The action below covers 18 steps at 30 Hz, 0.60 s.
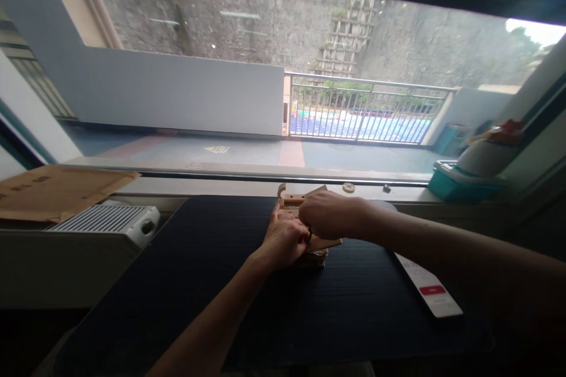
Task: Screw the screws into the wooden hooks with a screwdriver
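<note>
A small light wooden piece stands on the black ribbed mat near the window sill. My left hand rests against its near side with the fingers closed round it. My right hand comes in from the right and lies over the wood, fingers curled, pinching a small dark thing I cannot make out where the two hands meet. Under the hands a crumpled clear bag shows.
A white card with a red mark lies on the mat at the right. A white radiator with cardboard on it is at the left. A teal box, a coin-like disc and a small dark bit sit on the sill.
</note>
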Motion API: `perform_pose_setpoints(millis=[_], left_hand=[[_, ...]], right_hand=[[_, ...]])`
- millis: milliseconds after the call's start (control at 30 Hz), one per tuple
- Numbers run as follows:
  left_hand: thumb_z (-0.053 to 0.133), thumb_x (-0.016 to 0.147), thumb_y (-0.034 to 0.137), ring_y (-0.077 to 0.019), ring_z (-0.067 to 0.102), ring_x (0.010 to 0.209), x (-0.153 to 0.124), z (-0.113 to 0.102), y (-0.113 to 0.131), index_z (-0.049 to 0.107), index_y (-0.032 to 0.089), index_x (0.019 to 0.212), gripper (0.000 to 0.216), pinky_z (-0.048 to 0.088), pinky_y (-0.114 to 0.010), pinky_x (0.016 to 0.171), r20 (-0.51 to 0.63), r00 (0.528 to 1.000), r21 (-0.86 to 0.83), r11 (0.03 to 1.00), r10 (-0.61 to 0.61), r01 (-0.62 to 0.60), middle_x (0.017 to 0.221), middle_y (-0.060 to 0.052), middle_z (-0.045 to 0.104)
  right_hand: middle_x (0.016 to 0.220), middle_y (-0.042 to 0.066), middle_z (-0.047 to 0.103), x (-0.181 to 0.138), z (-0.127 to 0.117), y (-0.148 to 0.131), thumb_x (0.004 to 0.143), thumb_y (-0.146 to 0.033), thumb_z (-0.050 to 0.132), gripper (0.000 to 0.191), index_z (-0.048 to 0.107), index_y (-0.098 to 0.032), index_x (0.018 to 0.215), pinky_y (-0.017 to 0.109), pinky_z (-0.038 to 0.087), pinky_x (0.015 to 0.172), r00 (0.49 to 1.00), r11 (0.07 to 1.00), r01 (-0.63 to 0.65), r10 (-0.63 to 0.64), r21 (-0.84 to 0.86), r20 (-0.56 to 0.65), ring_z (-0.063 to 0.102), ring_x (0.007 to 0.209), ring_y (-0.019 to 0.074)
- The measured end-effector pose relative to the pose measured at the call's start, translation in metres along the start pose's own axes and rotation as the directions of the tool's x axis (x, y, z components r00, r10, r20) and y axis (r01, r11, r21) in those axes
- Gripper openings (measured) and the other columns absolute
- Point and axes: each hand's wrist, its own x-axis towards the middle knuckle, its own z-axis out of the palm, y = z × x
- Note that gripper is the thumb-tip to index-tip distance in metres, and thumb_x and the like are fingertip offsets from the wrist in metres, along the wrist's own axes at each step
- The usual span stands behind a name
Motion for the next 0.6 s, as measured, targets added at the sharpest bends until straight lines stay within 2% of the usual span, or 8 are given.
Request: perform_pose_setpoints(millis=[233, 433, 533, 600], left_hand=[[0.06, 0.077, 0.023, -0.0233, 0.058, 0.096, 0.001, -0.004, 0.004, 0.068, 0.023, 0.06, 0.019, 0.009, -0.056, 0.11, 0.023, 1.0, -0.046, 0.999, -0.013, 0.014, 0.075, 0.001, 0.07], [0.058, 0.078, 0.023, -0.0214, 0.057, 0.095, 0.0, -0.001, 0.004, 0.068, 0.024, 0.064, 0.017, 0.003, -0.057, 0.11, 0.015, 1.0, -0.056, 0.998, -0.01, 0.011, 0.077, 0.002, 0.069], [0.059, 0.078, 0.024, -0.0208, 0.057, 0.093, 0.001, -0.001, 0.003, 0.067, 0.023, 0.062, 0.018, 0.003, -0.056, 0.111, 0.012, 1.0, -0.064, 0.998, -0.004, 0.005, 0.075, 0.003, 0.069], [0.06, 0.078, 0.024, -0.021, 0.058, 0.094, 0.002, -0.002, 0.003, 0.067, 0.023, 0.061, 0.018, 0.004, -0.056, 0.11, 0.015, 1.0, -0.069, 0.998, 0.001, 0.0, 0.076, 0.003, 0.069]], right_hand=[[0.069, 0.004, 0.06, 0.003, 0.01, 0.009, 0.072, -0.006, 0.056, 0.011, 0.066, -0.01, 0.074, 0.025, 0.034, 0.065, 0.998, 0.997, 0.042, -0.038, 0.061, -0.053, 0.05, 0.067, 0.0125], [0.072, 0.005, 0.06, 0.004, 0.014, 0.018, 0.081, -0.021, 0.051, 0.017, 0.064, -0.011, 0.076, 0.024, 0.03, 0.051, 0.994, 0.989, -0.102, 0.104, 0.103, -0.012, 0.047, 0.058, 0.0112], [0.073, 0.005, 0.06, -0.001, 0.01, 0.018, 0.08, -0.023, 0.053, 0.016, 0.065, -0.012, 0.078, 0.024, 0.03, 0.051, 0.989, 0.985, -0.147, 0.146, 0.091, 0.011, 0.048, 0.059, 0.0119], [0.075, 0.005, 0.06, -0.006, 0.006, 0.013, 0.078, -0.02, 0.057, 0.01, 0.065, -0.013, 0.079, 0.024, 0.03, 0.054, 0.991, 0.989, -0.131, 0.131, 0.07, 0.013, 0.05, 0.062, 0.0126]])
